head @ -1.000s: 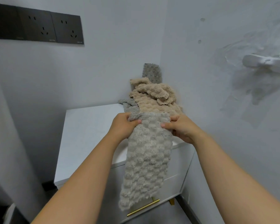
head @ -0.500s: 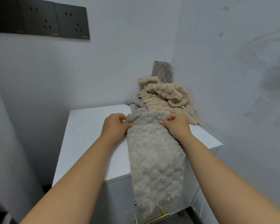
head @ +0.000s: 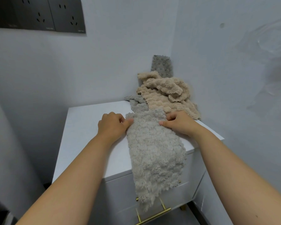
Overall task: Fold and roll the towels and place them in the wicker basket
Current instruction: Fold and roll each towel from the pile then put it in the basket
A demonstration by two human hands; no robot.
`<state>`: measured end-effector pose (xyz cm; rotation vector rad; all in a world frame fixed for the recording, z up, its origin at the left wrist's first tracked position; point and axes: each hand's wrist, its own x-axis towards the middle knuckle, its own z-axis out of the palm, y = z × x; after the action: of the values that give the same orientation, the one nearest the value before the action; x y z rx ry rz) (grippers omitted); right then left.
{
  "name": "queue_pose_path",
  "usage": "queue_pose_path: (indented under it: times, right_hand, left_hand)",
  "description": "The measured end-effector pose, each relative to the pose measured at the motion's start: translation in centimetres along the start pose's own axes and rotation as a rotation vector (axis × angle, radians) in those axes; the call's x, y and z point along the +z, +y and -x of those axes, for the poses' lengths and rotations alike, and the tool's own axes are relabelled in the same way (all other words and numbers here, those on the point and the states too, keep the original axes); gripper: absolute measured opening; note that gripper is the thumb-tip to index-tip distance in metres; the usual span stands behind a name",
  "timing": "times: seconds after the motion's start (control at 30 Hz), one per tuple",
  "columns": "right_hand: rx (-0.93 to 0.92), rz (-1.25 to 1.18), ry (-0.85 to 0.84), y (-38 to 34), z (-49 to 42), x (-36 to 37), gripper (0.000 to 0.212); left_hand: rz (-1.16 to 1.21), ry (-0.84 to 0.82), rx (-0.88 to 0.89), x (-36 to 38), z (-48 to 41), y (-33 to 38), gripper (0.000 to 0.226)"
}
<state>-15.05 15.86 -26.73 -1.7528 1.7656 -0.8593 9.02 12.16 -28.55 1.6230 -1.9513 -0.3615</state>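
Note:
A light grey fluffy towel [head: 154, 151] lies lengthwise on the white cabinet top [head: 91, 127], its near end hanging over the front edge past the drawer. My left hand [head: 112, 125] pinches its far left corner and my right hand [head: 178, 122] pinches its far right corner, both low on the cabinet top. Behind them a crumpled beige towel [head: 165, 93] is heaped in the corner over a darker grey towel [head: 137, 103]. Another grey towel [head: 162, 66] stands against the wall. No wicker basket is in view.
The cabinet stands in a corner between two white walls. Its drawer has a gold bar handle [head: 154, 215]. Dark wall sockets [head: 39, 15] sit at upper left. The left half of the cabinet top is bare.
Both hands have lowered the light grey towel from the air onto the cabinet top and spread it flat, away from me. The view has moved closer.

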Motion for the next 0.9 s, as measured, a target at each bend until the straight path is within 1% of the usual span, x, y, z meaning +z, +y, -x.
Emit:
queue_pose_path:
  times: [0.13, 0.17, 0.27, 0.4, 0.5, 0.6, 0.7, 0.8, 0.9]
  right_hand:
    - [-0.009, 0.05, -0.003, -0.1, 0.0, 0.0, 0.047]
    - [-0.005, 0.05, -0.007, -0.1, -0.1, 0.1, 0.048]
    - [0.007, 0.014, -0.009, 0.0, -0.2, 0.1, 0.045]
    - [0.024, -0.093, 0.023, 0.2, -0.1, 0.0, 0.034]
    - [0.045, -0.216, 0.047, 0.7, -0.3, 0.0, 0.025]
    - [0.073, -0.284, 0.056, 0.9, -0.4, -0.1, 0.023]
    - [0.086, -0.33, 0.053, 0.7, -0.3, -0.2, 0.023]
    - [0.099, -0.37, 0.053, 0.8, -0.3, -0.2, 0.024]
    - [0.05, -0.309, 0.049, 0.8, -0.2, -0.3, 0.021]
  left_hand:
    - [-0.106, -0.139, 0.035, -0.6, 0.2, 0.6, 0.056]
    - [-0.08, -0.155, 0.034, -0.7, 0.1, 0.5, 0.055]
    - [0.105, -0.185, 0.026, -0.6, -0.1, 0.0, 0.042]
    - [0.31, -0.169, 0.034, -0.3, 0.1, 0.2, 0.034]
    - [0.434, -0.174, -0.019, -0.7, 0.2, 0.2, 0.033]
    - [0.529, -0.164, -0.052, -1.0, 0.3, 0.3, 0.036]
    - [0.557, -0.137, -0.076, -0.9, 0.2, 0.1, 0.036]
    - [0.58, -0.121, -0.091, -1.0, 0.1, -0.4, 0.028]
    - [0.575, -0.138, -0.035, -1.3, 0.2, -0.5, 0.021]
